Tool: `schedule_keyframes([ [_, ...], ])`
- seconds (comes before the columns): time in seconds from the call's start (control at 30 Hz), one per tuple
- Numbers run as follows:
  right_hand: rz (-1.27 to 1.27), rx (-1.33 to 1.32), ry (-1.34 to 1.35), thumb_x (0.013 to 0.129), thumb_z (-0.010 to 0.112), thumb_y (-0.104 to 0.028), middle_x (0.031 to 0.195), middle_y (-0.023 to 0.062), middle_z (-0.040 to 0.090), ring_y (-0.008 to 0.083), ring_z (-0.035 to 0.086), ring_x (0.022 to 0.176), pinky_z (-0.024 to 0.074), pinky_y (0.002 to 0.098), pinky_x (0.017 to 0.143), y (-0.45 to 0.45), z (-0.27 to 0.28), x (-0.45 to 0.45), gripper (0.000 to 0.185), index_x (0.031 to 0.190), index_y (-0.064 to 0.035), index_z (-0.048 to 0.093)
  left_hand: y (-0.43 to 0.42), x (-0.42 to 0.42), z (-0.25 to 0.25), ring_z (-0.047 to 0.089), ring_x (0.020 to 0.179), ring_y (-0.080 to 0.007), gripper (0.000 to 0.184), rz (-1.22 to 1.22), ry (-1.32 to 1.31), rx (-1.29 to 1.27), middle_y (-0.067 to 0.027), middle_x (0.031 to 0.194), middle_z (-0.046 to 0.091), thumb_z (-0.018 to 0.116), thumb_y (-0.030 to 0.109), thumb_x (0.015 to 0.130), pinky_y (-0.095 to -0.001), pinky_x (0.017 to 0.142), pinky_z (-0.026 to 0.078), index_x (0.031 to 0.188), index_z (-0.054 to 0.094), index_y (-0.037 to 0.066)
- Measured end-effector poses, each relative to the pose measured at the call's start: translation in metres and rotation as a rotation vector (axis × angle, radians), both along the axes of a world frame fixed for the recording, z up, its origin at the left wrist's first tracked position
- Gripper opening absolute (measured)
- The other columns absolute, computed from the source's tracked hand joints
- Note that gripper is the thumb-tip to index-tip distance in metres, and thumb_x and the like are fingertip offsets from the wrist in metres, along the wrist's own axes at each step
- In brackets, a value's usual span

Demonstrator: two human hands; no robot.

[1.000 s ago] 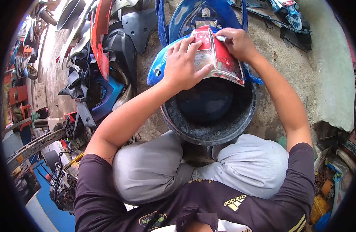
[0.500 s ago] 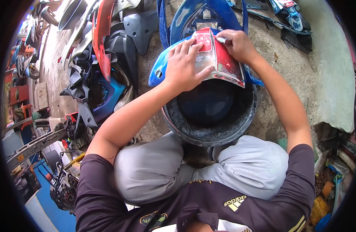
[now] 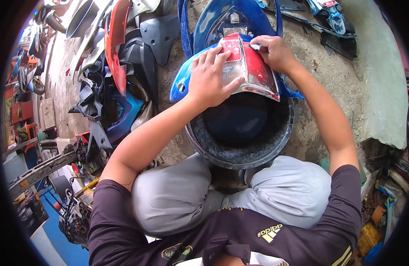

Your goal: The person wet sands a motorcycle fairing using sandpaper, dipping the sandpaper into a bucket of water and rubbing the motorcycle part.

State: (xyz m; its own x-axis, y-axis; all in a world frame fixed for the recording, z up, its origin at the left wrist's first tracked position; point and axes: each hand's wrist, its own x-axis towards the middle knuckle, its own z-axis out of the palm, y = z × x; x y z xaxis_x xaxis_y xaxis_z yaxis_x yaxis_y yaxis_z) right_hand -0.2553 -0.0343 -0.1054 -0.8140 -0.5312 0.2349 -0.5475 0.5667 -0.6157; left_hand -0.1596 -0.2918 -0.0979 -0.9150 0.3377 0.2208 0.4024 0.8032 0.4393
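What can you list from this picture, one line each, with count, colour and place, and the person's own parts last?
basin: 1, blackish, centre
painted panel: 1, red, blue and pale, over the basin's far side
small piece: 1, whitish, on the panel's right half
large fairing: 1, blue, beyond the panel
long panel: 1, orange-red, upper left
loose parts: several, mostly black, upper left
slab: 1, pale, right
floor: 1, grey-brown, beneath
edge clutter: mixed, too small to count
shirt: 1, dark, bottom
trousers: 1 pair, light grey, below the basin
left grip: 1, bare, spread on the panel
right grip: 1, bare, pinching the small piece
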Motion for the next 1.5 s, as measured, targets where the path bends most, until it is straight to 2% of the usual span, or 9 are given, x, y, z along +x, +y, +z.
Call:
schedule_keyframes([
  [0.07,-0.055,0.059,-0.069,0.085,0.066,0.009,0.114,0.0215,0.078,0.0395,0.077,0.103,0.0618,0.0426,0.090,0.001,0.001,-0.002,0.033,0.115,-0.0004,0.077,-0.001,-0.001,-0.001,0.047,0.149,-0.0436,0.077,0.000,-0.002,-0.008,-0.0229,0.159,0.052,0.076,0.057,0.092,-0.0558,0.125,0.032,0.148,0.059,0.007],
  [0.2,0.054,-0.050,0.026,0.086,0.065,0.009,0.116,0.0216,0.079,0.0411,0.076,0.109,0.0612,0.0436,0.095,-0.004,-0.001,0.011,0.033,0.116,0.0006,0.077,0.000,0.000,0.001,0.047,0.149,-0.0434,0.076,0.005,-0.006,-0.003,-0.0229,0.160,0.051,0.076,0.056,0.093,-0.0556,0.125,0.032,0.148,0.060,0.007],
  [0.3,-0.083,0.007,-0.003,0.089,0.072,-0.002,0.116,0.0183,0.080,0.0408,0.075,0.109,0.0606,0.0467,0.094,0.001,-0.009,-0.005,0.026,0.114,-0.0040,0.080,0.001,0.001,0.001,0.047,0.149,-0.0434,0.076,-0.001,-0.013,-0.003,-0.0228,0.160,0.051,0.076,0.056,0.093,-0.0556,0.125,0.032,0.148,0.060,0.006],
  [0.73,-0.042,-0.038,-0.023,0.092,0.071,-0.003,0.113,0.0214,0.079,0.0420,0.076,0.105,0.0610,0.0467,0.092,0.000,-0.011,-0.006,0.023,0.113,-0.0056,0.080,-0.001,-0.001,0.002,0.046,0.149,-0.0437,0.076,0.001,-0.013,-0.001,-0.0231,0.160,0.051,0.075,0.056,0.093,-0.0560,0.125,0.032,0.149,0.060,0.007],
  [0.8,-0.050,-0.025,0.023,0.088,0.068,0.007,0.113,0.0202,0.079,0.0387,0.078,0.099,0.0612,0.0418,0.088,0.003,-0.014,-0.013,0.030,0.115,-0.0011,0.077,0.000,0.000,0.001,0.046,0.149,-0.0437,0.076,-0.003,-0.012,-0.004,-0.0232,0.160,0.052,0.075,0.056,0.093,-0.0559,0.125,0.032,0.149,0.060,0.007],
  [1.07,-0.037,-0.068,-0.036,0.088,0.069,0.007,0.110,0.0186,0.080,0.0287,0.077,0.088,0.0605,0.0374,0.081,-0.001,-0.005,0.012,0.030,0.116,-0.0009,0.078,-0.001,0.000,0.002,0.047,0.149,-0.0441,0.076,0.001,-0.024,-0.003,-0.0235,0.159,0.052,0.075,0.056,0.093,-0.0562,0.125,0.032,0.149,0.059,0.007],
  [1.17,0.056,-0.103,0.117,0.088,0.072,0.006,0.108,0.0179,0.080,0.0255,0.074,0.081,0.0598,0.0363,0.079,-0.008,-0.007,0.013,0.030,0.117,-0.0013,0.078,-0.001,0.001,0.001,0.047,0.149,-0.0439,0.077,-0.002,0.002,0.011,-0.0236,0.160,0.052,0.075,0.057,0.093,-0.0565,0.125,0.032,0.150,0.059,0.007],
  [1.27,-0.083,-0.062,0.031,0.088,0.071,0.006,0.107,0.0170,0.080,0.0251,0.073,0.081,0.0595,0.0364,0.078,0.001,-0.014,-0.002,0.031,0.117,-0.0017,0.078,-0.001,0.001,0.002,0.050,0.146,-0.0447,0.074,-0.001,0.022,-0.005,-0.0241,0.156,0.053,0.076,0.053,0.093,-0.0563,0.123,0.035,0.147,0.059,0.005],
  [1.5,-0.025,-0.104,-0.059,0.090,0.071,0.005,0.104,0.0160,0.080,0.0236,0.073,0.079,0.0591,0.0360,0.076,-0.003,-0.004,0.006,0.026,0.115,-0.0013,0.078,-0.008,0.011,0.005,0.059,0.127,-0.0450,0.057,0.021,0.000,0.203,-0.0219,0.134,0.063,0.084,0.034,0.089,-0.0548,0.109,0.048,0.131,0.065,0.000],
])
